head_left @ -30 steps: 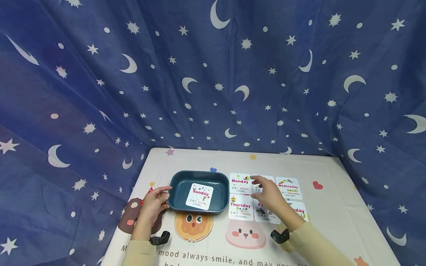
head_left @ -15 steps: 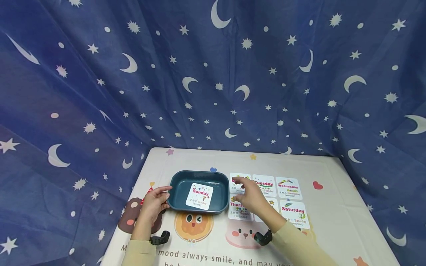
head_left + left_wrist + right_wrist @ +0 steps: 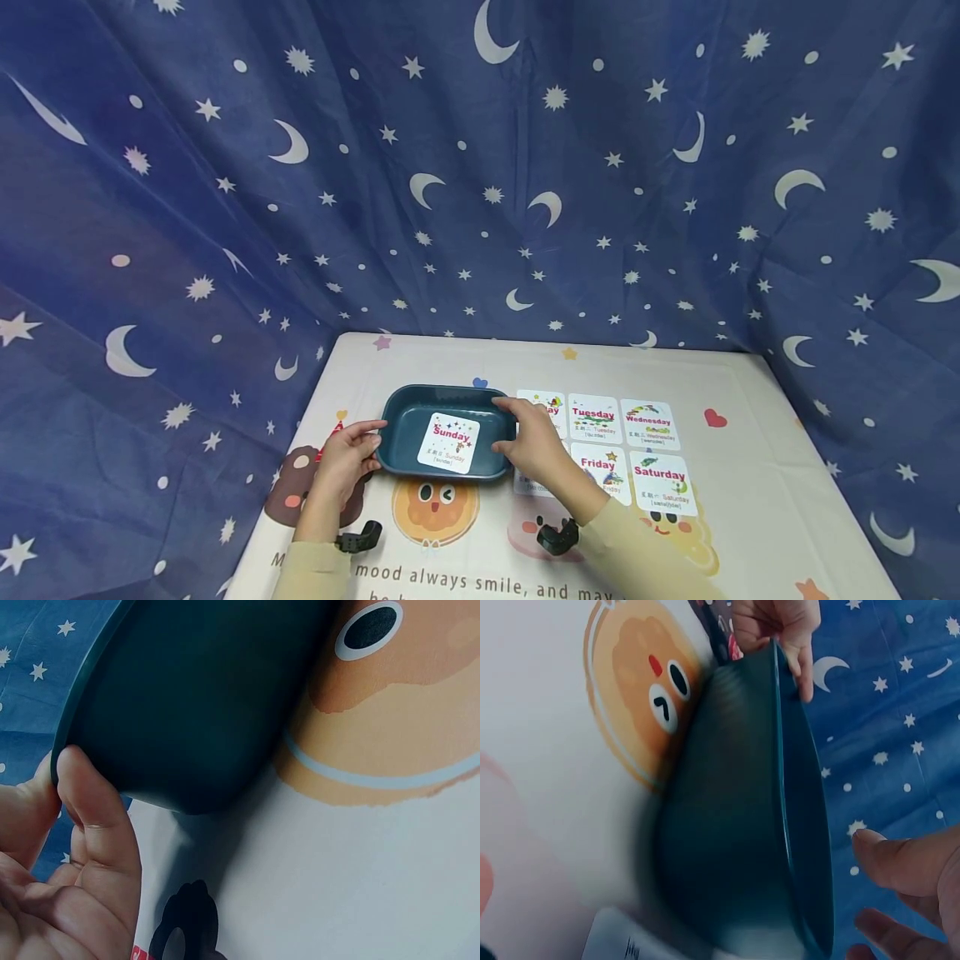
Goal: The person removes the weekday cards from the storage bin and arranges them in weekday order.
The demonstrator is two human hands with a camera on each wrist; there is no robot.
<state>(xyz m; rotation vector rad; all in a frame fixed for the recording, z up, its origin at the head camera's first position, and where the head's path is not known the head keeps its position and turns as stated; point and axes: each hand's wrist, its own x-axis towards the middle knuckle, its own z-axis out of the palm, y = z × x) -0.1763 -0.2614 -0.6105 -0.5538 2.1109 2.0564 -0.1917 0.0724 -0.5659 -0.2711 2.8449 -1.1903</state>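
A dark teal plastic basin [image 3: 402,433] sits on the table with a white Sunday card [image 3: 450,443] lying inside it. At its left end my left hand [image 3: 345,462] pinches the rim; the left wrist view shows thumb and finger on either side of the basin's edge [image 3: 97,667]. My right hand [image 3: 534,440] hovers by the basin's right end, fingers parted and holding nothing. In the right wrist view, its fingertips [image 3: 877,859] stand apart from the basin's rim [image 3: 782,795]. Beneath that hand, the Monday card [image 3: 553,408] is partly hidden and the Thursday card [image 3: 528,486] mostly covered.
Right of the basin, Tuesday [image 3: 595,418], Wednesday [image 3: 650,425], Friday [image 3: 600,471] and Saturday [image 3: 664,485] cards lie in two rows. A printed white cloth [image 3: 720,383] covers the table. Behind it hangs a blue curtain [image 3: 480,208] with moons and stars.
My right hand has moved left, from above the cards to the basin's right rim, uncovering the Tuesday, Friday and Saturday cards. The left hand and basin have stayed in place.
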